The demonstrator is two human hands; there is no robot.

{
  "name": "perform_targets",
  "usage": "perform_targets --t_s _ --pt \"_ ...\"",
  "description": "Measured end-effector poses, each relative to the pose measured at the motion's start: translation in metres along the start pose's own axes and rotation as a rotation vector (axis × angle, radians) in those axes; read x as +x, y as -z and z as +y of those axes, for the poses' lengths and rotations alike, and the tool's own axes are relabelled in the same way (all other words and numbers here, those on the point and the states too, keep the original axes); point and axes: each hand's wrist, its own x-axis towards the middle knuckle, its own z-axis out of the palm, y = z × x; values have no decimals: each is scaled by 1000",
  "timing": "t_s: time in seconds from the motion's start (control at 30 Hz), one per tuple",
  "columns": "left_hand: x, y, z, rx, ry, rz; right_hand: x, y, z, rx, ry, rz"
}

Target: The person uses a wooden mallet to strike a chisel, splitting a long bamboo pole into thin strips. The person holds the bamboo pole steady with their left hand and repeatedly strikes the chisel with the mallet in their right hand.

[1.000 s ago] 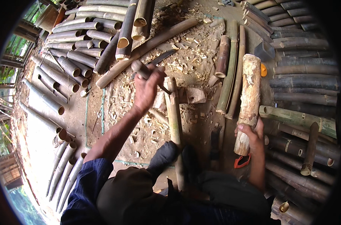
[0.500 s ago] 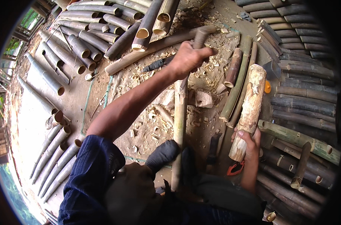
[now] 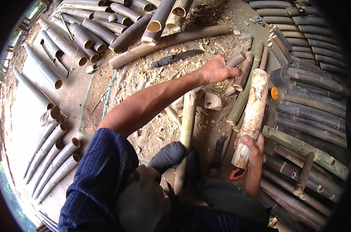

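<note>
My left hand (image 3: 215,69) reaches far forward across the ground and grips a short brown bamboo piece (image 3: 235,60) by its end. My right hand (image 3: 253,149) holds the lower end of a thick pale wooden log (image 3: 252,114), which stands tilted with its top pointing away. A split length of green bamboo (image 3: 186,131) lies between my knees, running forward. A dark-handled knife (image 3: 175,58) lies on the shavings just left of my left hand.
Cut bamboo tubes (image 3: 82,36) are stacked at the upper left, and dark bamboo poles (image 3: 310,112) lie in rows at the right. A long pole (image 3: 171,42) crosses the top. A small orange object (image 3: 274,93) and a red-handled tool (image 3: 237,174) lie near the log. Shavings cover the ground.
My left hand has swung from the middle of the ground to the right and closed on the short bamboo piece. The right hand has kept the log in place.
</note>
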Motion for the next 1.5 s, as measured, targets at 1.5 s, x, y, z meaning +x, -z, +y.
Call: perform_targets --t_s 1.5 --pt "19 4 -37 40 -373 -7 124 -24 -177 -1094 1126 125"
